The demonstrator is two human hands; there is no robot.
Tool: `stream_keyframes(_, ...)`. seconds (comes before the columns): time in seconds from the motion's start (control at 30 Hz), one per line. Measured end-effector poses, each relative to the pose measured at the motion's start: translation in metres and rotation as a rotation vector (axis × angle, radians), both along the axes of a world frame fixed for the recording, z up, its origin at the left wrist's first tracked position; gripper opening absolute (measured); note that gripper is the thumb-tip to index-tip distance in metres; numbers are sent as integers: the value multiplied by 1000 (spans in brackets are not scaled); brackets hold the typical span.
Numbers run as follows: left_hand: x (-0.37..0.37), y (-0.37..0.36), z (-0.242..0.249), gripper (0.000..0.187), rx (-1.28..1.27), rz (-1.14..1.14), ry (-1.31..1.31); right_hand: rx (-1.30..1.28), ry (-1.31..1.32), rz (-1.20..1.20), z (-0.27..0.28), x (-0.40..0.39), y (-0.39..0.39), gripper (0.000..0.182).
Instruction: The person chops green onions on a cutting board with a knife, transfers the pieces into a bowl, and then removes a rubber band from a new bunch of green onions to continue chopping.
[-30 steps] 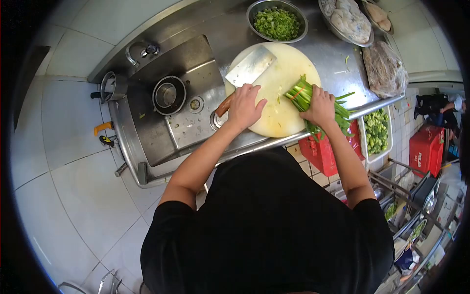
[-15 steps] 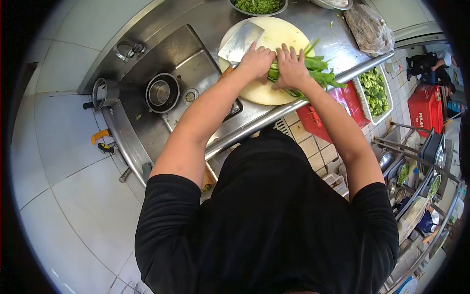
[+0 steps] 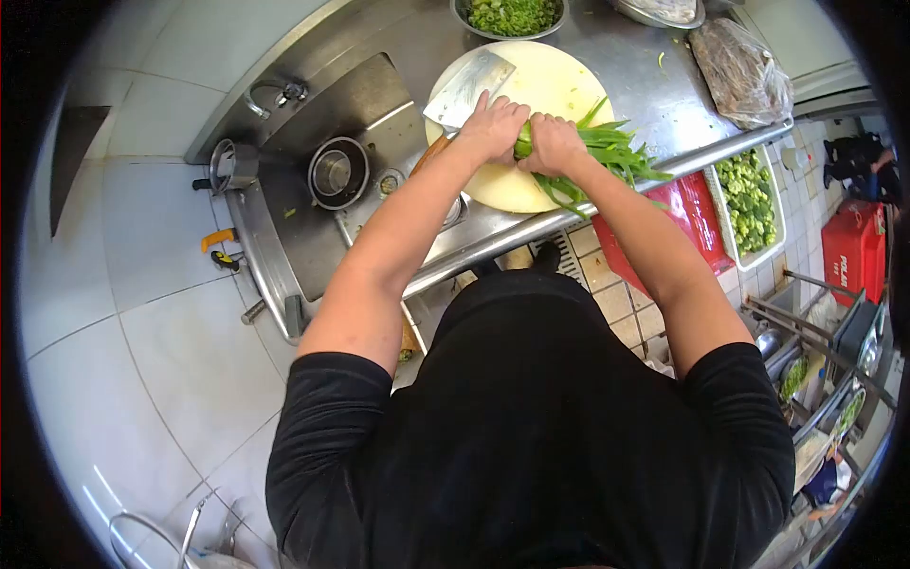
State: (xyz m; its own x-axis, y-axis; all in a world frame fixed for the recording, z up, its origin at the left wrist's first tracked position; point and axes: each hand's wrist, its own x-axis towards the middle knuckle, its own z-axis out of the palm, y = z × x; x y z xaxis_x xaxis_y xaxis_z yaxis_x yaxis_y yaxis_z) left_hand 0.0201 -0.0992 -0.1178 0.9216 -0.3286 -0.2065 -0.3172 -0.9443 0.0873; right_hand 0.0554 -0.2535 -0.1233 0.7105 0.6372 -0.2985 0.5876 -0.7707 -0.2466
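My left hand [image 3: 495, 127] and my right hand [image 3: 552, 142] meet over the round pale cutting board [image 3: 548, 82], both closed around the cut end of a bunch of green onions [image 3: 609, 154]. The leaves trail off to the right past the counter edge. A cleaver [image 3: 468, 86] lies flat on the board just left of my left hand, its wooden handle poking out beneath my wrist. Neither hand touches the cleaver.
A steel sink [image 3: 355, 123] with a metal pot [image 3: 334, 173] is left of the board. A bowl of chopped greens [image 3: 509, 14] sits behind it, a plastic bag [image 3: 740, 71] to the right. Below the counter stand red crates [image 3: 856, 248] and a tray of greens [image 3: 748, 201].
A second ago my left hand was on the cleaver handle and my right held the onions apart. The left hand has left the cleaver and joined the right on the bunch.
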Motion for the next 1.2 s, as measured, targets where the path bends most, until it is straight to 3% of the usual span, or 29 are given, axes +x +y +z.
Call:
stream_keyframes(0.03, -4, 0, 3, 80, 20, 5, 0, -5, -8, 1, -1, -2, -1, 81)
stream_keyframes(0.1, -28, -2, 6, 80, -527, 310, -301, 6, 6, -3, -2, -7, -3, 80)
stream_keyframes(0.13, -41, -3, 8, 65, -738, 416, -495, 17, -6, -2, -3, -6, -3, 80)
stream_keyframes(0.17, -53, -3, 8, 65, -722, 415, -487, 24, -16, 2, -4, -5, -4, 80)
stream_keyframes(0.23, -76, -1, 5, 34, -624, 721, -278, 57, -30, 4, -9, -9, -6, 78)
stream_keyframes(0.27, -78, -6, 0, 34, -610, 729, -276, 79, -67, 0, -10, -8, -5, 77)
stream_keyframes(0.33, -77, -27, -11, 18, -450, 568, -633, 105, -66, -15, -10, -9, -4, 75)
stream_keyframes(0.47, -64, -43, -10, 16, -279, 688, -555, 170, -157, -111, -16, -20, -2, 70)
stream_keyframes(0.57, -60, -43, -11, 16, -360, 748, -573, 191, -191, -157, -23, -27, -1, 70)
stream_keyframes(0.7, -52, -45, -2, 15, -394, 645, -690, 232, -264, -192, -27, -36, 0, 72)
stream_keyframes(0.77, -45, -38, 2, 14, -331, 590, -486, 256, -250, -190, -26, -37, -1, 74)
stream_keyframes(1.0, -39, -29, -13, 13, -192, 445, -486, 238, -348, -209, -25, -45, 2, 86)
stream_keyframes(1.2, -24, -15, -25, 19, -331, 674, -374, 235, -316, -190, -22, -47, -1, 93)
